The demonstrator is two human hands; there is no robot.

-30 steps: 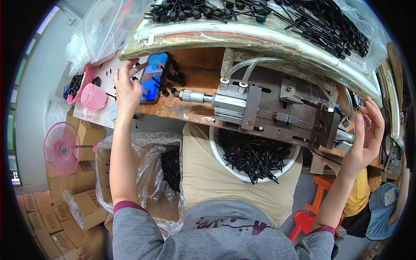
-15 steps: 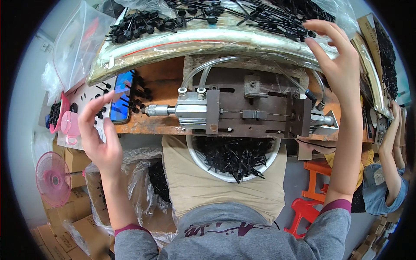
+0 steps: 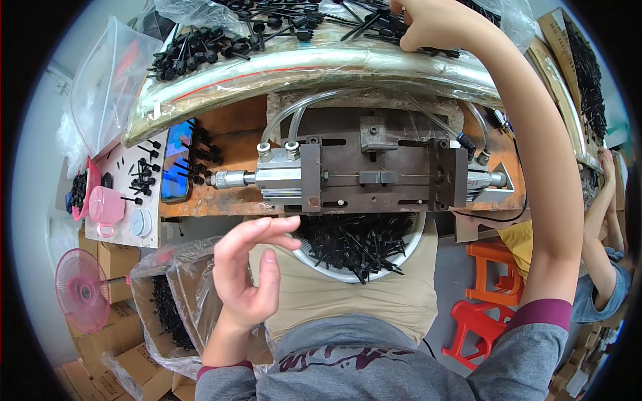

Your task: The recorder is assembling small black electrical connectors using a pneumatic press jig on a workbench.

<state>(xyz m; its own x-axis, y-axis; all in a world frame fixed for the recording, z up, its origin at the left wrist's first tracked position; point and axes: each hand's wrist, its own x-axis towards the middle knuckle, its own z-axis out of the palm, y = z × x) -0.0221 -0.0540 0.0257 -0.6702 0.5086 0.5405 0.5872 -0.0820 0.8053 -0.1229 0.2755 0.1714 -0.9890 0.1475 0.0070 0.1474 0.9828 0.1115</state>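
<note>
My right hand [image 3: 435,25] reaches over the heap of black plastic parts with thin stems [image 3: 374,23] at the far side of the bench. Its thumb and a finger are apart at the heap, and the top edge cuts off part of the hand. My left hand [image 3: 249,274] is raised at the left of a white basket [image 3: 302,257], fingers bent and thumb apart, with nothing in it. The basket sits on my lap, filled with similar black parts [image 3: 364,247]. Between my arms stands a metal bench fixture [image 3: 374,150] with a silver cylinder at each end.
A phone [image 3: 176,160] lies on the bench at left, with loose black parts around it. Beyond are a pink cup [image 3: 105,206] and a pink fan [image 3: 83,290]. A plastic-lined box [image 3: 194,287] stands lower left. Red stools [image 3: 476,327] and another person's arm [image 3: 598,220] are at right.
My right hand has moved left and farther away over the heap. My left hand has come right and nearer, from beside the phone to beside the basket.
</note>
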